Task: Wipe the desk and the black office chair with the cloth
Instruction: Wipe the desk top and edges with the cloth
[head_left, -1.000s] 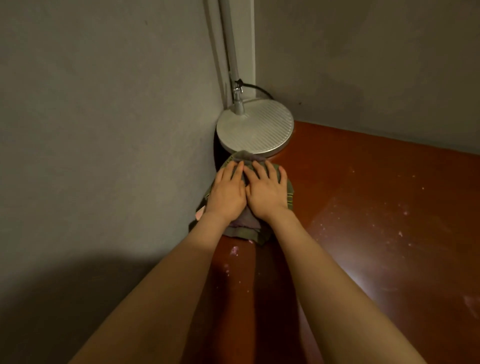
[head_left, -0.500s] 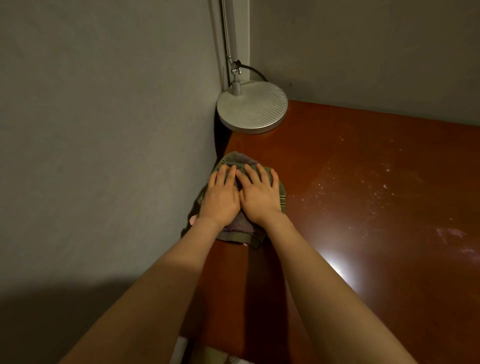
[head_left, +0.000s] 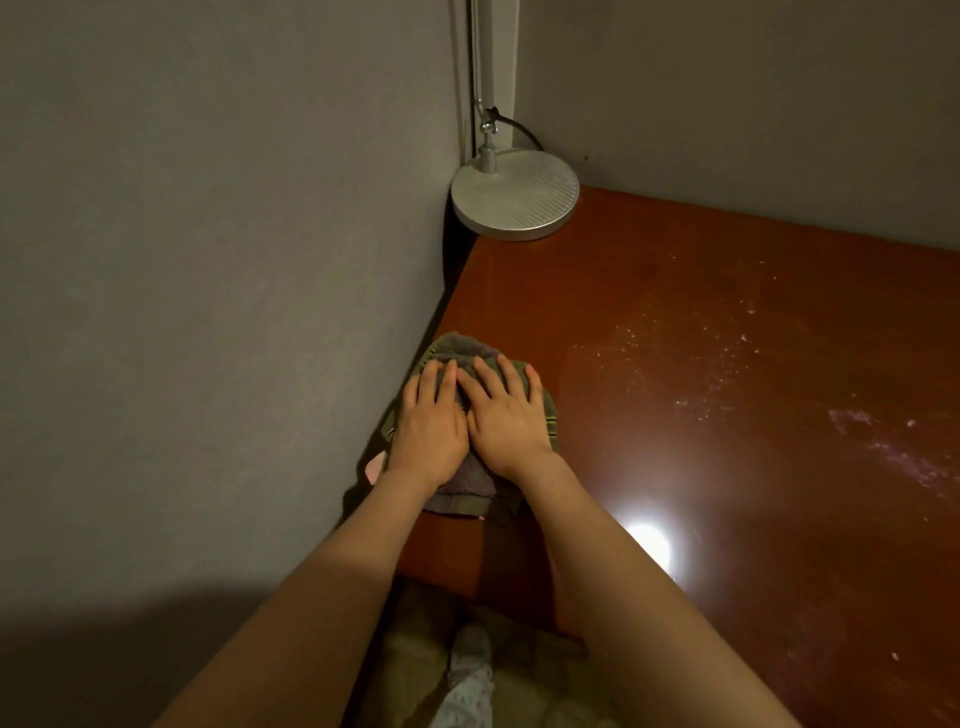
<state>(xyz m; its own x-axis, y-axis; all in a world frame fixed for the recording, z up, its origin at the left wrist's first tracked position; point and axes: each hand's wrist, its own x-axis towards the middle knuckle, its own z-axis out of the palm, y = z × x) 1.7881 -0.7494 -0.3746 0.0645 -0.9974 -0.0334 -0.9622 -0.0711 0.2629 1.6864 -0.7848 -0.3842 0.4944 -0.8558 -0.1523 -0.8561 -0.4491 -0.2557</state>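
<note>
A folded grey-green cloth (head_left: 462, 347) lies on the reddish-brown desk (head_left: 701, 322), close to the left wall. My left hand (head_left: 430, 428) and my right hand (head_left: 506, 418) press flat on top of it, side by side, fingers spread and pointing away from me. The cloth's near edge sits a little short of the desk's front edge. White dust specks and smears cover the desk surface to the right. The black office chair is not in view.
A round silver lamp base (head_left: 515, 193) with its pole and black cable stands in the far left corner of the desk. Grey walls (head_left: 208, 260) close in on the left and behind. A bright light reflection (head_left: 647, 543) shines on the desk near the front edge. The floor shows below.
Both hands have dragged the cloth back from the lamp base toward the desk's front edge, along the left wall. The view has pulled back, and the front edge and floor have come into sight.
</note>
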